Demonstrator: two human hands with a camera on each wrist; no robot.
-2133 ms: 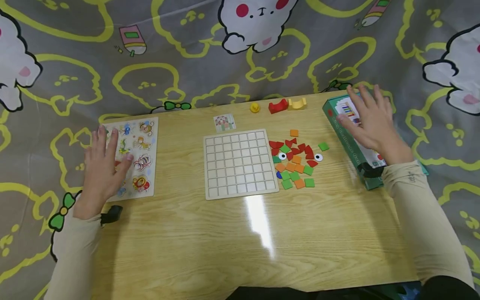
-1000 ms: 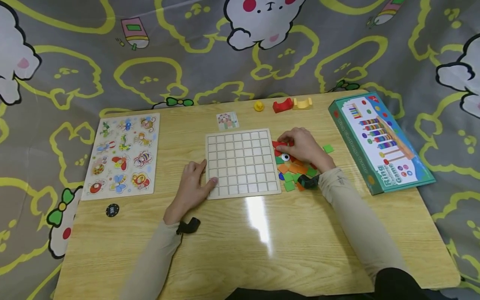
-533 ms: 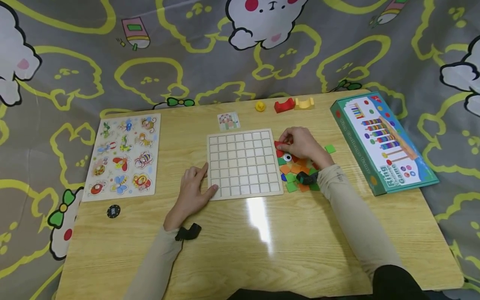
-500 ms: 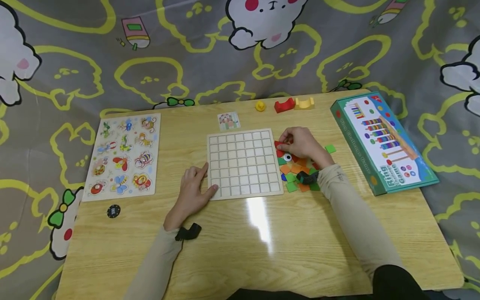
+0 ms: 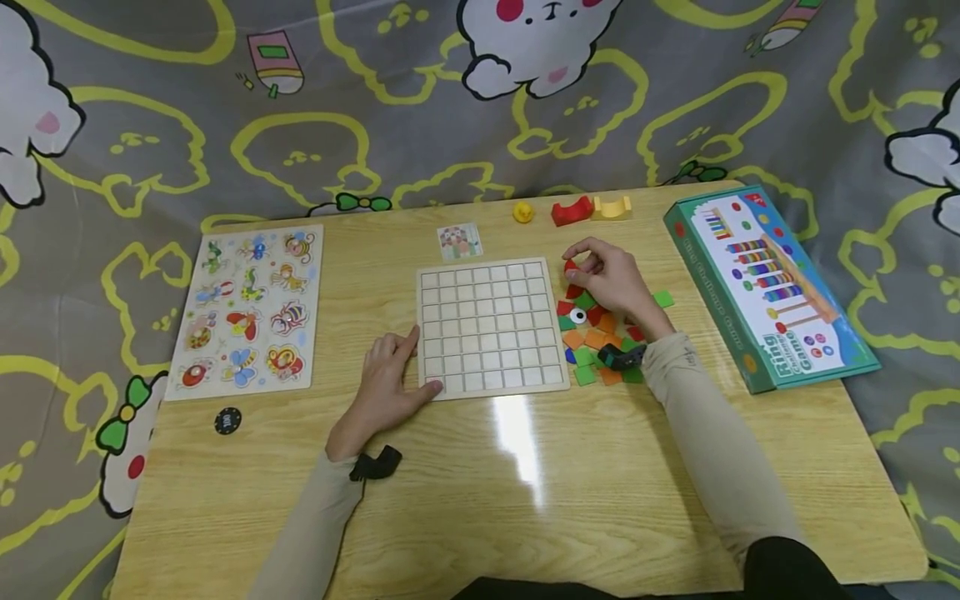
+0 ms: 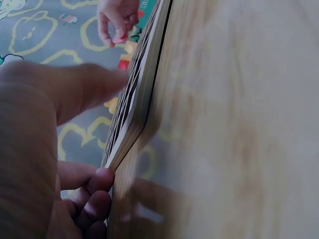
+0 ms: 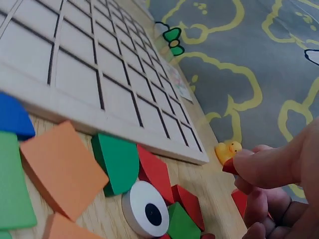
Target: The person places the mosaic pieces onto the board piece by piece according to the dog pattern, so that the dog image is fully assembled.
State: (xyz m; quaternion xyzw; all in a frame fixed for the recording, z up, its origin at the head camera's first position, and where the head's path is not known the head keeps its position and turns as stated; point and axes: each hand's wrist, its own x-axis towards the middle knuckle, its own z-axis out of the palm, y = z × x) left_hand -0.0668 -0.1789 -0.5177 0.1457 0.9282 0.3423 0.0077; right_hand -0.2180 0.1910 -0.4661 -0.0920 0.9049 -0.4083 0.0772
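Note:
A pale wooden grid board [image 5: 491,329] lies flat mid-table. My left hand [image 5: 386,379] rests at its near left corner, the thumb by the front and the fingers touching the left edge. Past the board's right side, my right hand [image 5: 617,283] pinches a small red tile [image 7: 229,167] between thumb and forefinger, above the table; the fingers hide most of it. Below that hand lie several loose tiles: orange ones [image 7: 65,169], green ones [image 7: 115,162], red ones and a blue one [image 7: 12,117]. A round eye piece [image 7: 145,209] sits among them.
Behind the board are a picture card [image 5: 460,242], a yellow duck [image 5: 522,212], and red [image 5: 572,212] and yellow [image 5: 612,208] curved blocks. A game box [image 5: 772,287] stands right, an insect puzzle board [image 5: 246,312] left, with a black chip [image 5: 228,420] below it.
Both hands came in from the table's sides to the board and the tiles. Since then the right hand has picked up a red tile and risen slightly; the left stays at the board.

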